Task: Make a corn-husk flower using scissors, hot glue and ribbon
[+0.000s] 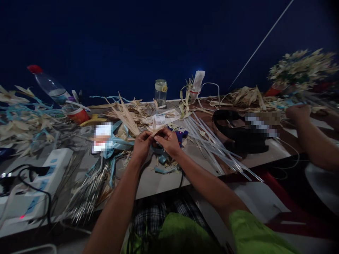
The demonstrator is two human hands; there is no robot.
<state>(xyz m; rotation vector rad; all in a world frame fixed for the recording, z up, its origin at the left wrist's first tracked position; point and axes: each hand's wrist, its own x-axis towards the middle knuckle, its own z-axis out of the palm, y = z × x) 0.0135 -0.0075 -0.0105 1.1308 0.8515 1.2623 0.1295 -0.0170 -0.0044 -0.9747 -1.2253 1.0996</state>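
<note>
Close together above the table (150, 181), both hands are closed on a pale strip of corn husk (156, 131). My left hand (141, 145) pinches it from the left, and my right hand (170, 143) grips it from the right, with fingers curled over its lower part. My fingers partly hide the strip. Left of and behind the hands lies a heap of dry corn husks (126, 118), beside light-blue ribbon (123, 144). Just behind my right hand is a dark blue object (182, 135) with a small red light. Ribbon scraps (162, 168) lie under the hands.
Clear plastic sticks (209, 143) and a black strap-like band (238, 135) lie to the right. A bundle of metal wires (86, 197) and a power strip (53, 176) are at left. A glass bottle (160, 94) stands behind. Another person's arm (315, 141) reaches in at right.
</note>
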